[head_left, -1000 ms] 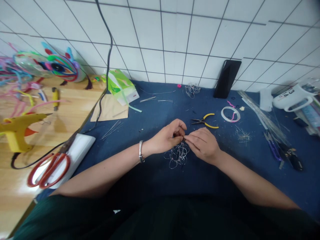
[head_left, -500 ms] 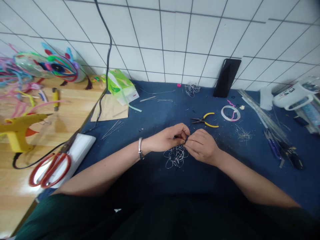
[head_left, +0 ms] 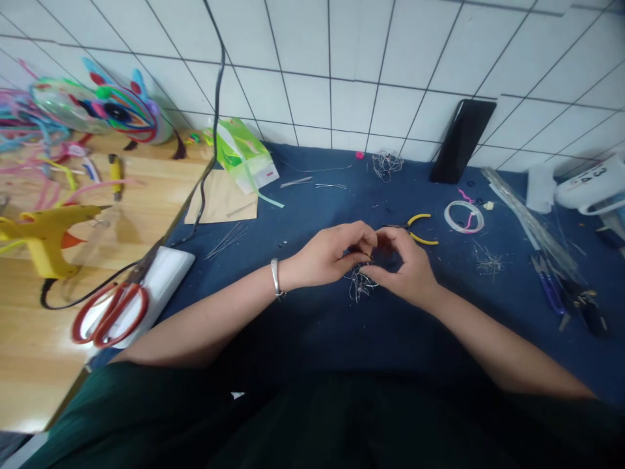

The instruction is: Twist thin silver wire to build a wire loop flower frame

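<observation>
In the middle of the dark blue mat, my left hand (head_left: 336, 255) pinches the upper part of a silvery wire tangle (head_left: 360, 288), its thumb and fingertips closed. My right hand (head_left: 409, 268) curves in from the right, its thumb on the top of this tangle and its index finger arched. The exact spot between the fingertips is too small and shaded to make out. Small dark beads seem to sit among the wire loops. Just behind my right hand lie yellow-handled pliers (head_left: 422, 238), their jaws partly hidden by its fingers.
A second wire tangle (head_left: 387, 165) lies by the wall near a black phone (head_left: 461, 142). Rightward are a clear ring (head_left: 454, 225), wire scraps (head_left: 488, 262) and blue-handled cutters (head_left: 551, 290). Leftward are loose wires (head_left: 227, 241), red-handled scissors (head_left: 114, 312) and a yellow glue gun (head_left: 46, 238).
My right hand's fingers have spread from a tight pinch into a wider arch, partly covering the pliers. The wire tangle is raised and partly hidden behind my hands. The whole view has shifted slightly.
</observation>
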`<state>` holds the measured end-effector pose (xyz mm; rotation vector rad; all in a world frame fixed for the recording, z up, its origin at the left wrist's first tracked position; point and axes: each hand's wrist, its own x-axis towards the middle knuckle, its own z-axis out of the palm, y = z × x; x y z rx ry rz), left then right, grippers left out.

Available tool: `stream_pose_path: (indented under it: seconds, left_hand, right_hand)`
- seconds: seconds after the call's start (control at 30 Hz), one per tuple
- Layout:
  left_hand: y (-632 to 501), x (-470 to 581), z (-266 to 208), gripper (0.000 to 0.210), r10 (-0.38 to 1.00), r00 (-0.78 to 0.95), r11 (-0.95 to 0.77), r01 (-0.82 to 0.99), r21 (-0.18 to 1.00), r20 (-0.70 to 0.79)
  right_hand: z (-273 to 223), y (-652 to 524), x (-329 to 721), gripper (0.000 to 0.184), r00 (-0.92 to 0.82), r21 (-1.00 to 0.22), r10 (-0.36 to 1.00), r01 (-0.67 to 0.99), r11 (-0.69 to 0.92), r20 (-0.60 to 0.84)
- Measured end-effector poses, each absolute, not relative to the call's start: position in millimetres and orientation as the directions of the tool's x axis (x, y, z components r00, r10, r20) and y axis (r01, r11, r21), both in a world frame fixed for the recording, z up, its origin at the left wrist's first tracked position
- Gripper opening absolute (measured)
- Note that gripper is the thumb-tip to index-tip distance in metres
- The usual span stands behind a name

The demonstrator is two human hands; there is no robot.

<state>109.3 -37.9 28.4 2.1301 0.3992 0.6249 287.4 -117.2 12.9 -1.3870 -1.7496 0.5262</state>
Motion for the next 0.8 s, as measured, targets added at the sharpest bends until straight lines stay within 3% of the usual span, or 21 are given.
stream_pose_path:
  seconds: [0.13, 0.33, 0.6, 0.8]
  left_hand:
    - [-35.4, 107.8, 26.1, 0.017, 0.512, 0.819, -0.492, 0.030, 0.870, 0.261]
    - [-23.8, 107.1, 19.0, 0.015, 0.741, 0.586, -0.336, -0.098, 0.937, 0.328]
    - [-8.1, 96.2, 34.7, 0.029, 0.767, 0.283, -0.543, -0.192, 0.817, 0.576]
    - [0.9, 90.3, 42.7, 0.028, 0.706, 0.201, -0.624, -0.274, 0.731, 0.679]
  right_hand:
    - [10.1, -109.8, 275.4, 0.038, -0.081, -0.749, 0.954, 0.601, 0.278, 0.289]
    - [7.8, -101.8, 273.9, 0.033, -0.037, -0.781, 0.969, 0.586, 0.218, 0.243]
    - [12.1, -104.1, 276.1, 0.020, -0.081, -0.758, 0.958, 0.595, 0.267, 0.274]
    - [18.8, -104.7, 275.0, 0.016, -0.121, -0.726, 0.939, 0.605, 0.327, 0.322]
